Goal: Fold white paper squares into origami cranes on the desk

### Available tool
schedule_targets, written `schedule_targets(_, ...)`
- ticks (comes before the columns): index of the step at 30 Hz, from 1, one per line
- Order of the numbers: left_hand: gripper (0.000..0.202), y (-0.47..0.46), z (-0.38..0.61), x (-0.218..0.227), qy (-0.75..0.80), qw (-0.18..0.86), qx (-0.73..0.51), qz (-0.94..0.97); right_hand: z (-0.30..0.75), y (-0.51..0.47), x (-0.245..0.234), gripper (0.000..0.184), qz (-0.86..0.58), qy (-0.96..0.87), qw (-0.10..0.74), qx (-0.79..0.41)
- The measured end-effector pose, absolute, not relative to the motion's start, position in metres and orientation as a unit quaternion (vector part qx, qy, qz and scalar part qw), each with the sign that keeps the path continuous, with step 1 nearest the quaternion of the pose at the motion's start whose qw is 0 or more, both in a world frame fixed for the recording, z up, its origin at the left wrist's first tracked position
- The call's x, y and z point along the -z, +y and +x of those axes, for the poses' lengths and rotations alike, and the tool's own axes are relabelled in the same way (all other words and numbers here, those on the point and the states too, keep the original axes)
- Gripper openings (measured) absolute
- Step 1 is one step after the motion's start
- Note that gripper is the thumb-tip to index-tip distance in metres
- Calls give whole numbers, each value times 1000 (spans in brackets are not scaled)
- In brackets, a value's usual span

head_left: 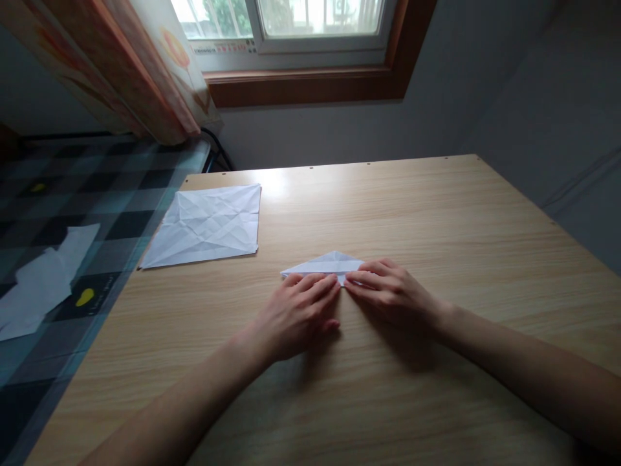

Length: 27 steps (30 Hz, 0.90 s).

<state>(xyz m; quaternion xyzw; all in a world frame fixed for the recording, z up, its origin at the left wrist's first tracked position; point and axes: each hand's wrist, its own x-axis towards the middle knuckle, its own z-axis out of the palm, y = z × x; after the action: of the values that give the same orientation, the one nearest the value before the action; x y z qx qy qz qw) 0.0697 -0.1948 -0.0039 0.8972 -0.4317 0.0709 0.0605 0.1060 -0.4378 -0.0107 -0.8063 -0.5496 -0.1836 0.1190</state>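
A small folded white paper [328, 263] lies flat in the middle of the wooden table [436, 220], shaped like a low triangle. My left hand [297, 313] rests on its near left edge with the fingers stretched out and pressing down. My right hand [388, 292] lies on its near right part, fingers also flat and extended toward the left hand. The fingertips of both hands almost meet over the paper's near edge, and they hide that edge.
A creased, unfolded white paper sheet [206, 225] lies at the table's far left. Left of the table is a bed with a checked cover [72, 213] and loose white papers [41, 278]. A curtain [140, 71] and window [291, 26] are behind.
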Motion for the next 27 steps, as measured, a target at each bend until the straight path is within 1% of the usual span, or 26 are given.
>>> schedule_targets(3,39,-194,70,-1,-437,35,-80,895,106,-441,10,25,-809,-546,115,184)
schedule_targets(7,33,-192,71,-6,-430,8,-98,897,109,-445,10,21,-814,-540,128,170)
schedule_targets(10,26,-192,76,-6,-417,17,-129,899,114,-445,12,18,-817,-531,168,150)
schedule_targets(14,20,-193,85,-3,-414,64,-203,885,119,-441,17,15,-805,-529,222,154)
schedule_targets(16,20,-193,89,1,-422,75,-210,879,121,-440,18,14,-798,-536,226,160)
schedule_targets(19,28,-192,92,7,-440,72,-171,879,122,-439,17,14,-796,-541,229,145)
schedule_targets(24,27,-193,92,10,-435,76,-143,886,128,-433,9,9,-832,-481,268,66)
schedule_targets(25,28,-193,92,10,-435,76,-142,886,131,-430,9,10,-845,-455,277,58)
schedule_targets(27,29,-193,91,9,-437,73,-140,886,137,-423,8,20,-868,-402,287,49)
